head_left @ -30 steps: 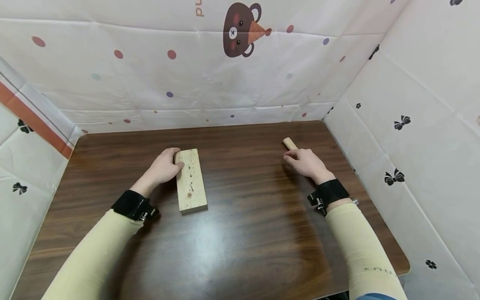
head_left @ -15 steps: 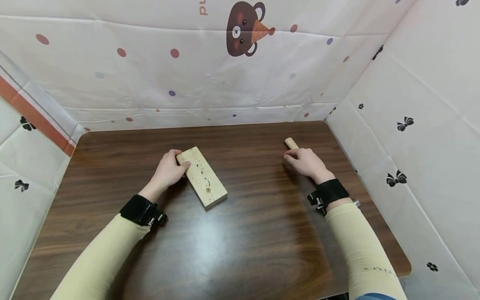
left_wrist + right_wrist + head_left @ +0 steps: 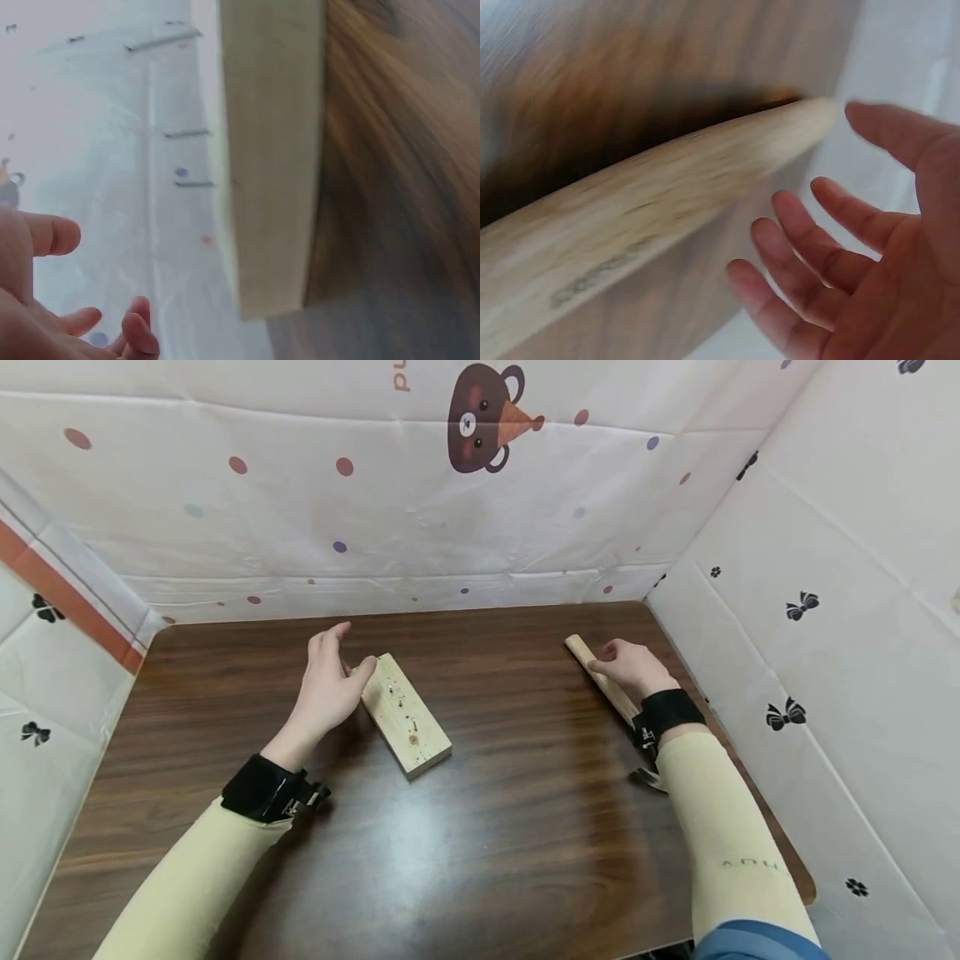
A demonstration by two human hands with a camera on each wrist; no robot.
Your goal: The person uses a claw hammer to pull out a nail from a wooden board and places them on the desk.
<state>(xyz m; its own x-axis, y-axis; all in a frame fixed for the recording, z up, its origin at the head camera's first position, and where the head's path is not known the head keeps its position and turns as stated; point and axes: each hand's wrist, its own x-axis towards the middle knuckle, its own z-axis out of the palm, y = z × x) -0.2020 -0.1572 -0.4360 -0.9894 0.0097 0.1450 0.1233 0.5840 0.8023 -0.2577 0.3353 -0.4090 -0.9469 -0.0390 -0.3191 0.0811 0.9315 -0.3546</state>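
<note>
A pale wooden board (image 3: 407, 720) lies at a slant on the table, left of centre. Several nails (image 3: 189, 134) stick up from its face, as the left wrist view shows. My left hand (image 3: 324, 687) is spread beside the board's far left corner, thumb near its edge, holding nothing. To the right lies a hammer with a pale wooden handle (image 3: 602, 681) and a dark metal head (image 3: 649, 779), partly hidden by my wrist. My right hand (image 3: 637, 668) hovers over the handle's far end. In the right wrist view its fingers (image 3: 795, 281) are loosely bent and apart from the handle.
The brown wood-grain table (image 3: 495, 827) meets a printed white sheet (image 3: 420, 527) at the back. Another white sheet (image 3: 840, 677) hangs along the right side. Black camera straps (image 3: 258, 787) sit on both wrists.
The board was swung round so its near end went right, then my left hand let it go. My right hand has let go of the hammer handle and lifted off, uncovering the handle and part of the head.
</note>
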